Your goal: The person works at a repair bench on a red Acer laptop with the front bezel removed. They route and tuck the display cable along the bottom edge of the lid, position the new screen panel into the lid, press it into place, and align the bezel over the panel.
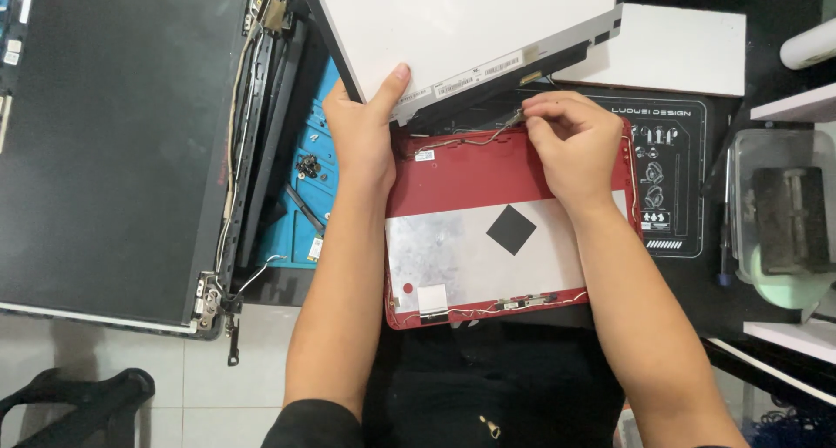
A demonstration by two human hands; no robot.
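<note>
The person's left hand [364, 130] is gripping the lower edge of a flat display panel [453, 26], thumb pressed on its pale back, and is holding it tilted up over a red laptop lid shell [453, 178]. A row of small white rectangular stickers [479, 74] is running along the panel's lower edge, just beside that thumb.

The right hand [570, 143] is resting on the upper right of the red shell, its fingertips pinching a thin cable [488, 137] that is trailing leftward across the shell's top edge. The red shell is lying flat on the dark work mat [688, 143], directly in front of the person. Inside it, a silver foil sheet [453, 256] is covering the lower half, bearing a black diamond-shaped patch [511, 229], a small red round dot [407, 289] near the bottom left and a tiny white label [424, 155] near the top left.

To the left, a larger dark laptop screen assembly [122, 143] is lying open with its hinges exposed, partly over a blue mat [313, 178] holding a cluster of small dark screws [307, 166]. A white box [670, 47] is sitting at the upper right, and a clear plastic container [784, 208] is standing at the far right.
</note>
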